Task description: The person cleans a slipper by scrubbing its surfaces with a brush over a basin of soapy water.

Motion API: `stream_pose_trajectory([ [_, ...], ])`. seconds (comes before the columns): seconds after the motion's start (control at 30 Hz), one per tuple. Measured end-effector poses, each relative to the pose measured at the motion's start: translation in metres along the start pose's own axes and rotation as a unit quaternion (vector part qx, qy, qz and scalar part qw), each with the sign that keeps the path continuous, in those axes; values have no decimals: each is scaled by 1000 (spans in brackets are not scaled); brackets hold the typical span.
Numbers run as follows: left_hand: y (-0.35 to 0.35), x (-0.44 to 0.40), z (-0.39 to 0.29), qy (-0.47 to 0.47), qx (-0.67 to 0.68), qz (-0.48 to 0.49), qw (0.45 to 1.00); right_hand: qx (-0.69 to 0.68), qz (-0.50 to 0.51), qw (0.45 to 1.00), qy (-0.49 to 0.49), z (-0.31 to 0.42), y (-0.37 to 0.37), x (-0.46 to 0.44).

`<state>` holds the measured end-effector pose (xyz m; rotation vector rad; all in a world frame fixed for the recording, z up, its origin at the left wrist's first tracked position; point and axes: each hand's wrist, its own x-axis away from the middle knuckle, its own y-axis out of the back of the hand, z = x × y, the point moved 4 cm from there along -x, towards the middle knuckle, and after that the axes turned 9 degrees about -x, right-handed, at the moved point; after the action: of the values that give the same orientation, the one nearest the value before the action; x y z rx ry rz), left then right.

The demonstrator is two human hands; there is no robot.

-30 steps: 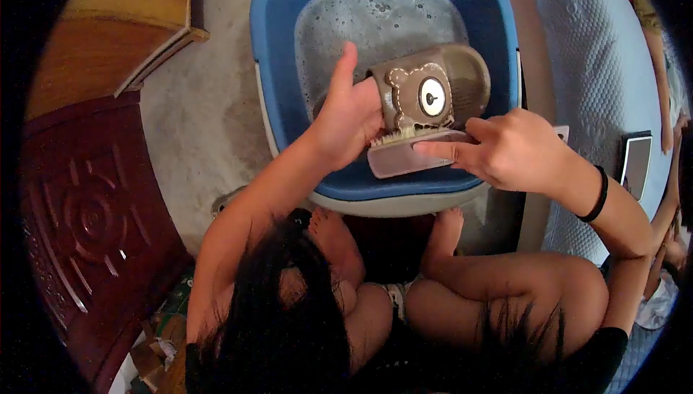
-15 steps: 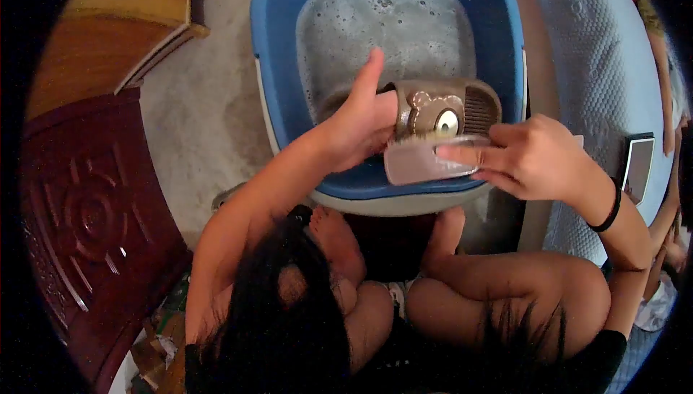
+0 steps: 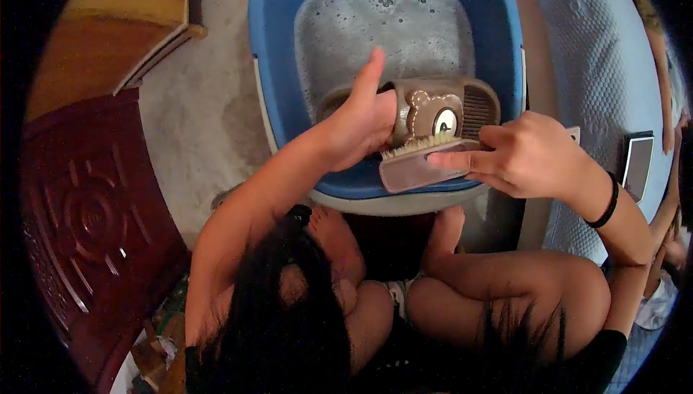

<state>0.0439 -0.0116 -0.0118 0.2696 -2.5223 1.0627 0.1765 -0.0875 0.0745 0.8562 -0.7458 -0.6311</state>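
Looks like smooth rubber or plastic with a soft sheen on the brown slipper (image 3: 449, 93), ribbed along the footbed (image 3: 478, 109). Shows stiff bristle tufts (image 3: 413, 150) on the brush (image 3: 419, 170), set in smooth, pale, faintly shiny plastic. Appears smooth and plastic across the blue basin (image 3: 271, 33), with a bubbly film over the water (image 3: 382, 33). Looks matt, mottled and concrete-like at the floor (image 3: 213, 83). Gleams like varnished wood on the carved dark-red panel (image 3: 97, 210) (with white highlights along the relief), duller over the wooden cabinet (image 3: 119, 40). Reads as matt, quilted cloth on the pale-blue cover (image 3: 585, 54); looks glassy and glossy on the phone-like slab (image 3: 638, 166).
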Motion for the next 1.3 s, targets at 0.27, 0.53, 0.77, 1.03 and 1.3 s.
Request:
stream_pose_trajectory([
  [0.27,0,-2,-1,41,-5,-36,998,-7,-46,999,-25,-34,25,1],
  [0.53,-2,-2,-3,2,-17,18,1000,19,-9,999,29,-8,7,-2],
  [0.77,-3,4,-4,61,-11,-68,996,10,-110,994,-5,-33,30,-4],
  [1.03,-1,-2,-2,-8,-18,6,1000,3,-12,1000,19,-7,15,-13],
  [1.3,-2,1,-1,42,-32,-51,997,-186,-43,981,-15,-50,35,-13],
])
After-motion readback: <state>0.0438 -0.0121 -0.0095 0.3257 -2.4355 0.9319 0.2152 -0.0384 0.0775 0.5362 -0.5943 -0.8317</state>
